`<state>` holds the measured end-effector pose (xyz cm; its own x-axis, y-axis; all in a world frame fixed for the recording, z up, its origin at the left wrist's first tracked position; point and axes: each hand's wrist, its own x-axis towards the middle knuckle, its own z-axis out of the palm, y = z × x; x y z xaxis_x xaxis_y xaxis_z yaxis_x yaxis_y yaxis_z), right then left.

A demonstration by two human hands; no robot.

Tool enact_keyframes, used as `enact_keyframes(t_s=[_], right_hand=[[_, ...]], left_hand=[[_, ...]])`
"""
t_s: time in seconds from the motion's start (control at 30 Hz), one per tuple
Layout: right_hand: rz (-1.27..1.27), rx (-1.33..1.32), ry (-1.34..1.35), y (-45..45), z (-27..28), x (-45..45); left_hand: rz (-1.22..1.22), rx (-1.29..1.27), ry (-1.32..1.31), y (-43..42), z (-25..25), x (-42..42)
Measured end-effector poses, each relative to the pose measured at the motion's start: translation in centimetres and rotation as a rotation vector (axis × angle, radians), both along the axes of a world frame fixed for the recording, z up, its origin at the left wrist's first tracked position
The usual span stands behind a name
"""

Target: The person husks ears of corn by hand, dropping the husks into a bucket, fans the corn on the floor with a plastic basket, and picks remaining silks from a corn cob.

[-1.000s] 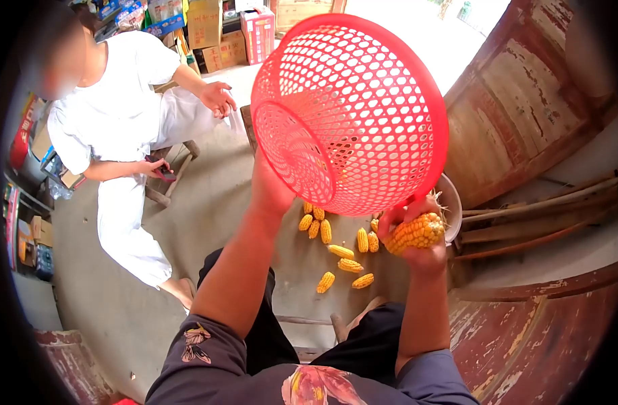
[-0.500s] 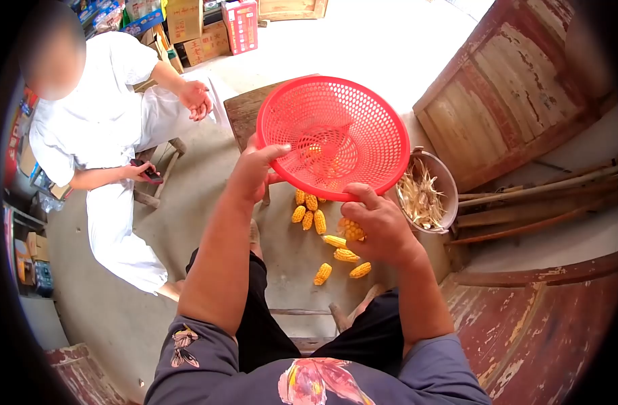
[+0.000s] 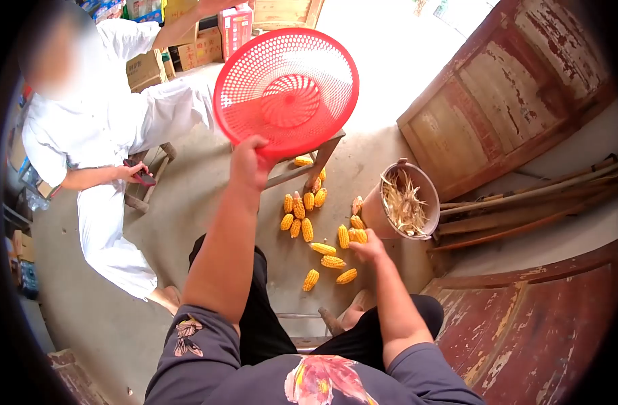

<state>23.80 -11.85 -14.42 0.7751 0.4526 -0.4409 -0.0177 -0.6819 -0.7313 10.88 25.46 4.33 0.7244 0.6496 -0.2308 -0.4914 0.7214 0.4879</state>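
My left hand (image 3: 250, 165) grips the near rim of a red plastic basket (image 3: 289, 101) with a perforated wall, holding it tilted up above a small wooden table. The basket's inside faces me, with no corn visible in it. Lower down on the right, my right hand (image 3: 368, 247) has its fingers closed on a yellow ear of corn (image 3: 357, 235). Right beside that ear is another ear of corn (image 3: 343, 236). Several more husked ears (image 3: 299, 208) lie on the floor in front of my feet.
A bucket (image 3: 376, 209) holding dry husks stands to the right. Beneath the basket shows the small wooden table (image 3: 329, 145). A person in white (image 3: 86, 135) sits at the left with a phone (image 3: 142, 175). Wooden panels (image 3: 504, 94) and poles (image 3: 538, 196) line the right side.
My right hand has let go of the basket's rim and gone down toward the floor ears. My left hand has moved the basket up and left, tilting it. The other person's arm has risen.
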Motion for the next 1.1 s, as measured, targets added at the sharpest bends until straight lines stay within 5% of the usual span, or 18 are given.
enact_keyframes(t_s=[0.17,0.47,0.6,0.83,0.93,1.1], right_hand=[[-0.045,-0.226,0.012,-0.7,-2.3,-5.5],[0.095,-0.621,-0.111,2.7,-8.9,2.0],[0.272,-0.526,-0.583,9.2,-11.5,3.3],[0.811,-0.207,-0.65,25.8,-17.7,-2.1],[0.913,-0.205,-0.517,26.7,-19.6,-1.4],[0.993,-0.478,-0.746,21.6,-19.5,3.5]], left_hand=[[-0.001,-0.033,-0.029,-1.0,1.2,1.4],[-0.062,0.173,-0.057,1.7,3.2,-1.0],[0.025,0.154,0.107,5.4,2.9,-1.3],[-0.17,0.147,-0.115,6.4,2.3,-3.3],[-0.087,0.253,0.051,6.8,1.9,-4.6],[-0.074,0.044,-0.028,6.9,2.7,-4.6]])
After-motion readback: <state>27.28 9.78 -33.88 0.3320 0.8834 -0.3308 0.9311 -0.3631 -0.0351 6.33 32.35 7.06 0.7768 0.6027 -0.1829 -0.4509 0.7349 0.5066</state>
